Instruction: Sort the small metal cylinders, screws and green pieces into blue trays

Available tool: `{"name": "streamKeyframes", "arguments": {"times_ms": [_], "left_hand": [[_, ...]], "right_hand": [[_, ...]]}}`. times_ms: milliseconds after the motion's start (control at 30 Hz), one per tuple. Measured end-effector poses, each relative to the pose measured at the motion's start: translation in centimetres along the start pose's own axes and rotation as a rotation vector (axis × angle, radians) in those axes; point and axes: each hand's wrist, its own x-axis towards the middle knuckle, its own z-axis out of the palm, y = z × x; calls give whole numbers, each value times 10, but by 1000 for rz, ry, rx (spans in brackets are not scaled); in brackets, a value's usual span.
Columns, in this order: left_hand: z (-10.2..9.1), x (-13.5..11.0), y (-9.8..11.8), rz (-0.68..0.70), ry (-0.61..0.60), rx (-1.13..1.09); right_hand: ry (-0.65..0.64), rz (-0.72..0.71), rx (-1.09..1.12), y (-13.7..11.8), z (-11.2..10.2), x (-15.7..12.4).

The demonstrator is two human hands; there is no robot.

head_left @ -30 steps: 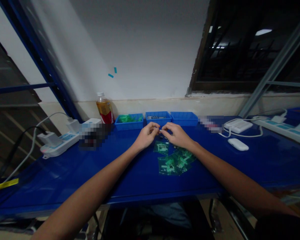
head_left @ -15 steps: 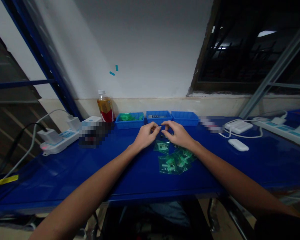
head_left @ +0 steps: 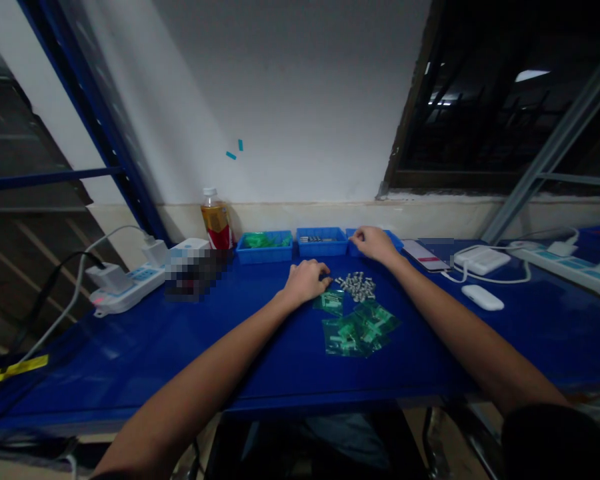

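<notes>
1. Lying along the table (head_left: pixel 190 353) at far left is a white power strip (head_left: pixel 130 290); past a blurred-out patch, a drink bottle (head_left: pixel 217 223) stands near the wall.

2. Next comes the left bin (head_left: pixel 265 255), holding crumpled green bags (head_left: pixel 265 239).

3. The left hand (head_left: pixel 306 281) rests low, fingers curled towards the thumb, just left of the loose metal pieces. From where I stand I can't tell whether anything sits in that curl.

4. Behind it, the middle bin (head_left: pixel 323 250) has slim metal parts (head_left: pixel 313 239) inside.

5. One green packet (head_left: pixel 330 302) lies just below the left fingertips; nearer the person, more packets (head_left: pixel 363 330) overlap.

6. The small metal pieces (head_left: pixel 357 286) sit in a loose pile between the hands, in plain sight now that the right hand has lifted away from over them.

7. That right hand (head_left: pixel 375 244) has left its partner and reached to the right bin (head_left: pixel 396 239), thumb and forefinger drawn close at its left end. Whether they pinch something I can't make out. I'd judge the two-handed fingering is broken off, each hand now at its own spot.

8. Farther right lie a phone (head_left: pixel 427 256) and a small white case (head_left: pixel 483 297).
</notes>
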Motion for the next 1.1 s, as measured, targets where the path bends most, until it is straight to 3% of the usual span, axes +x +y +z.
{"name": "streamKeyframes", "arguments": {"times_ms": [200, 400, 500, 600, 633, 700, 767, 867, 1000, 1100], "left_hand": [[-5, -3, 0, -4, -22, 52], [-15, -6, -17, 65, -18, -92], [-14, -1, -24, 66, -20, -235], [-13, 12, -27, 32, -30, -413], [-13, 17, -26, 22, -34, -472], [-14, 26, -25, 11, -44, -579], [-14, 33, -24, 12, -68, -665], [-11, 37, -23, 27, -115, -760], [-3, 35, -25, 30, -164, -850], [2, 31, -26, 26, -122, -894]], "right_hand": [[-162, 246, -94, 26, 13, 60], [-185, 249, -85, 26, 18, 72], [-101, 173, -43, 18, 10, 58], [29, 57, 7, 1, 7, 25], [65, -18, 39, -6, 7, 10], [144, -302, 162, -18, 11, -18], [172, -453, 200, -28, 17, -41], [191, -498, 179, -35, 23, -56], [205, -519, 190, -36, 27, -53], [190, -461, 242, -36, 28, -48]]}}
